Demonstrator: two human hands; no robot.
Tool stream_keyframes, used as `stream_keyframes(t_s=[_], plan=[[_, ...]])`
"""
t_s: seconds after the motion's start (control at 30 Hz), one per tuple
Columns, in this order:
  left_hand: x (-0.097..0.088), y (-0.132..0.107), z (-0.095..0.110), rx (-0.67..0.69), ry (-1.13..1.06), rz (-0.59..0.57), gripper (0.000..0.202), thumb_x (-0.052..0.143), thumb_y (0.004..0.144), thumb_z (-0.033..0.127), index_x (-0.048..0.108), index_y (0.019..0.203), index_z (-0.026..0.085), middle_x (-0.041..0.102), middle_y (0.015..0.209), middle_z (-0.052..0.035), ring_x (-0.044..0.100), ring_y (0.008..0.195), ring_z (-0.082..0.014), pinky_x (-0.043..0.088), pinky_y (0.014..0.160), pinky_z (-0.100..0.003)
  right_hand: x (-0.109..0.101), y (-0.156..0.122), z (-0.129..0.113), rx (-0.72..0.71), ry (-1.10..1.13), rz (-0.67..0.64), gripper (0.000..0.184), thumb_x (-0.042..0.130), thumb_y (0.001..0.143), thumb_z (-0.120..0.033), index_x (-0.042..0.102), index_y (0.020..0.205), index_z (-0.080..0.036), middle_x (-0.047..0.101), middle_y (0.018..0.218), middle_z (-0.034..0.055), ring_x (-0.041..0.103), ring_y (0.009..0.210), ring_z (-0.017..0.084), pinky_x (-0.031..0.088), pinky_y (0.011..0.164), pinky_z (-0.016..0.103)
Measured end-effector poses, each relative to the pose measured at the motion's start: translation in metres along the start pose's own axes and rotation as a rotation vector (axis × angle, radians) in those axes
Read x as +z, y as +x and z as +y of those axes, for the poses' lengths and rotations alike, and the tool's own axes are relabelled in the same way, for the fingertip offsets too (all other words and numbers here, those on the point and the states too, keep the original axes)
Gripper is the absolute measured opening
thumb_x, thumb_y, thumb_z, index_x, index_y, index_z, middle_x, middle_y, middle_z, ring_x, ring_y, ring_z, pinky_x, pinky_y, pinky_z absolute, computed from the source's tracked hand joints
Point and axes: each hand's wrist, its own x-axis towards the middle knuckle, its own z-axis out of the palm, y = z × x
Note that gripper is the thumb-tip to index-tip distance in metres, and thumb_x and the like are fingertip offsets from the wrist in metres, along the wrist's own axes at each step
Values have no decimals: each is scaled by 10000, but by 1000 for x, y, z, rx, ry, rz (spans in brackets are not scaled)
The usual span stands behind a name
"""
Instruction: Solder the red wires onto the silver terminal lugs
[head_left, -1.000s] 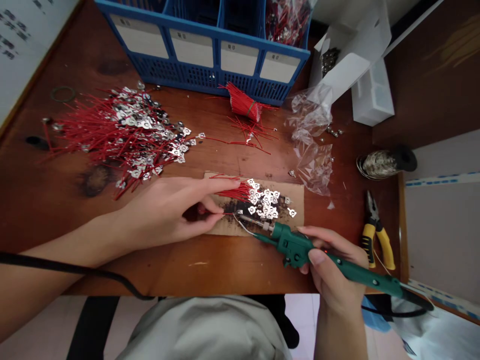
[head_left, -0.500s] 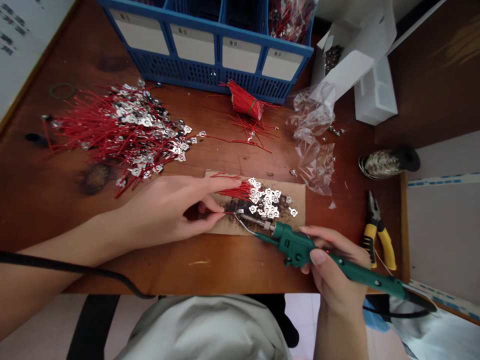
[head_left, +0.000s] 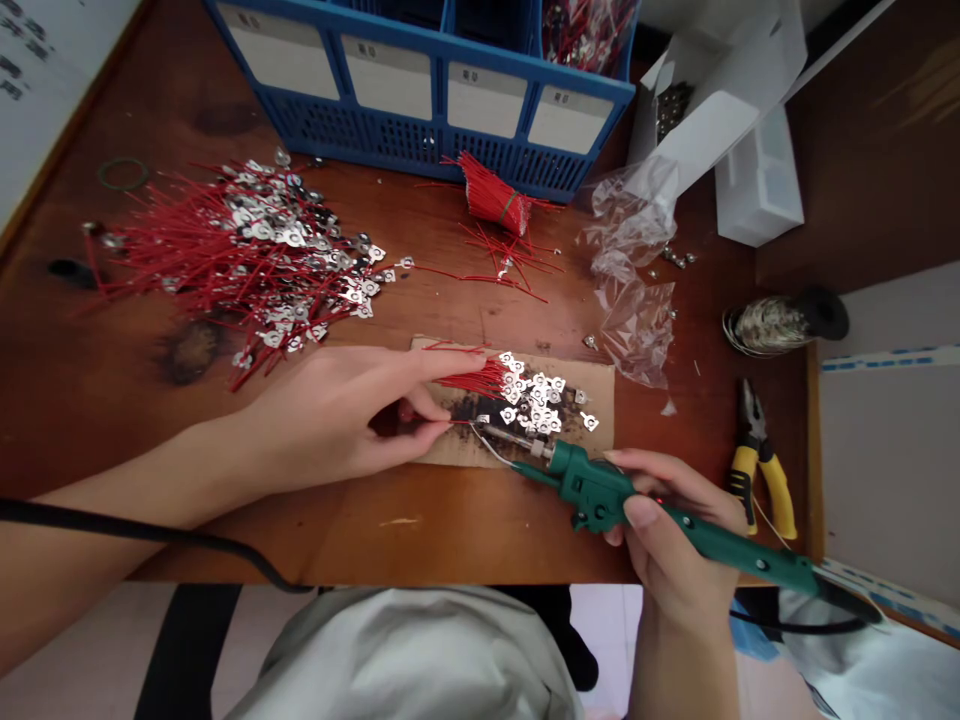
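Red wire (head_left: 459,424) lies pinched between the thumb and forefinger of the left hand (head_left: 322,420), its end just beside the tip of a green soldering iron (head_left: 592,500), which the right hand (head_left: 671,530) grips like a pen. This all sits over a scorched cardboard sheet (head_left: 450,455) on a wooden desk (head_left: 405,530). Across the sheet, at about 1 o'clock from the pinch, lie loose silver terminals (head_left: 532,400), with a small bunch of red wires (head_left: 469,378) under the left hand's fingers.

So far, a large heap of red wires with silver terminals at their ends (head_left: 255,255) has built up at 10 o'clock. Still unused at 12 o'clock is a bundle of red wires (head_left: 491,200) bound with a green band, some strands scattered around it.

Further out at 12 o'clock stands a blue compartment bin (head_left: 450,165), with red wires and terminals (head_left: 585,40) in one rear compartment; the other compartments are hard to see into. A white box (head_left: 720,130) at 1 o'clock holds small dark metal parts (head_left: 671,105). A crumpled plastic bag (head_left: 634,280) lies before it, a solder spool (head_left: 765,325) at 2 o'clock, and yellow-handled pliers (head_left: 761,480) at 3 o'clock.
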Motion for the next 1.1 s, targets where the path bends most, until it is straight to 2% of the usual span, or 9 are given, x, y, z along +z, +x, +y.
stream_keyframes(t_s=[0.23,0.43,0.7,1.1], plan=[[0,-1,-2,9,-2,10,458,605,1155,284,547,1608,321,824,1027,132,794,898,-91,576,902,-199,1,1,-1,20,-12,7,202,843,982,-332,878,1170,-267,682,661,-10,643,457,145,515,451,205],[-1,0,-1,1,7,5,446,584,1166,283,545,1609,316,826,1008,129,791,874,-88,573,847,-196,0,1,-1,24,0,11,207,848,981,-343,875,1165,-253,694,672,2,643,457,149,516,448,213],[1,-2,-3,13,5,4,453,605,1162,297,544,1611,325,822,1036,143,790,920,-80,557,942,-189,0,0,1,0,4,-8,213,831,1000,-326,868,1199,-259,683,672,-8,651,469,142,529,471,206],[0,-1,-1,8,30,9,445,596,1154,284,555,1595,323,822,1026,135,788,912,-91,568,886,-202,-2,-2,3,16,3,8,222,825,995,-327,867,1196,-244,685,664,-2,645,465,158,523,453,225]])
